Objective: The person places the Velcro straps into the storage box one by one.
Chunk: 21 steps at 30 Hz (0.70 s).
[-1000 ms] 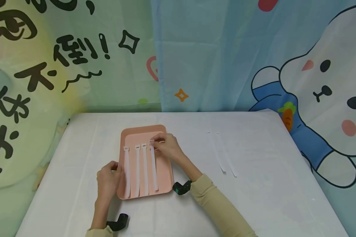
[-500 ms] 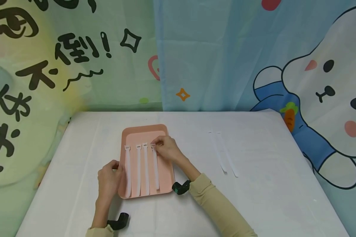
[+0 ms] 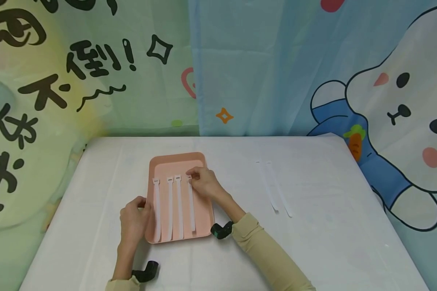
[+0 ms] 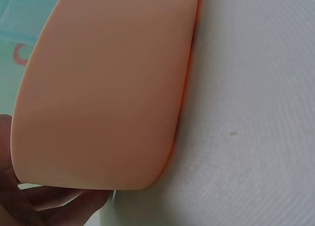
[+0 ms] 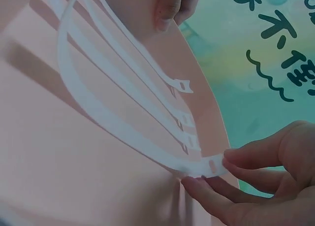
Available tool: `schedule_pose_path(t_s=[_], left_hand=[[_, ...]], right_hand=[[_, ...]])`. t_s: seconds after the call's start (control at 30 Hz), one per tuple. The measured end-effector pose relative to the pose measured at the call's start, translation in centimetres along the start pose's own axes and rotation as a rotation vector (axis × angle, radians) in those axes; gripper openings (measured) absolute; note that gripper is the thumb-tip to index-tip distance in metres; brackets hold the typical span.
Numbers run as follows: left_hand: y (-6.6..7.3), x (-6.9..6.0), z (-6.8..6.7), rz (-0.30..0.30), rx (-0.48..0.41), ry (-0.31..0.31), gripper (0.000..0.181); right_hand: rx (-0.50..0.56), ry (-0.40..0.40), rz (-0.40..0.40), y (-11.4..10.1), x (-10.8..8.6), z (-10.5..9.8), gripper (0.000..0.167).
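A shallow pink tray [image 3: 204,218] lies on the white table. My left hand [image 3: 134,220] holds the tray's left edge; in the left wrist view its fingers [image 4: 74,206] wrap the rim. My right hand [image 3: 207,184] is over the tray's upper right part. It pinches the slotted head of a white hook-and-loop cable tie [image 5: 118,135] between thumb and fingertips, and the strap bows down toward the tray floor. Three more white cable ties [image 3: 179,210] lie lengthwise in the tray to its left, heads at the far end.
Two white strips [image 3: 282,194] like the cable ties lie on the table right of the tray, faint against the white cloth. Black wrist cameras [image 3: 222,230] sit at both cuffs. A printed curtain [image 3: 247,81] hangs behind the table's far edge.
My right hand has shifted slightly, lowering the head of the cable tie into line nearer the other heads. The left hand keeps its hold on the tray.
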<state>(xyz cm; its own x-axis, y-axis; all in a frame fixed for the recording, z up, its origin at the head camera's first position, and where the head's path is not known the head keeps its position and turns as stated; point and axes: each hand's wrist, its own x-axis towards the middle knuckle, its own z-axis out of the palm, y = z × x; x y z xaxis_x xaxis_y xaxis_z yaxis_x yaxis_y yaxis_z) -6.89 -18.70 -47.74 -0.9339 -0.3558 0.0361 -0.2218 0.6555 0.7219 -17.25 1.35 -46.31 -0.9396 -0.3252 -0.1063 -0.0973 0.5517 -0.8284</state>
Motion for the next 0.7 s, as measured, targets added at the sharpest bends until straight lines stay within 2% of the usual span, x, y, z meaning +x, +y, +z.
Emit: schedule_pose_path(t_s=[0.37, 0.53, 0.7], left_hand=[[0.0, 0.1, 0.0, 0.009, 0.014, 0.004, 0.014], [0.0, 0.1, 0.0, 0.029, 0.03, 0.002, 0.014], [0.0, 0.2, 0.0, 0.013, 0.035, -0.011, 0.018]], right_hand=[[-0.04, 0.009, -0.008, 0.0, -0.3, -0.2, 0.027], [-0.039, 0.051, -0.034, -0.3, -0.8, -0.8, 0.026], [0.018, 0.117, -0.076, 0.1, -1.5, -1.6, 0.024]])
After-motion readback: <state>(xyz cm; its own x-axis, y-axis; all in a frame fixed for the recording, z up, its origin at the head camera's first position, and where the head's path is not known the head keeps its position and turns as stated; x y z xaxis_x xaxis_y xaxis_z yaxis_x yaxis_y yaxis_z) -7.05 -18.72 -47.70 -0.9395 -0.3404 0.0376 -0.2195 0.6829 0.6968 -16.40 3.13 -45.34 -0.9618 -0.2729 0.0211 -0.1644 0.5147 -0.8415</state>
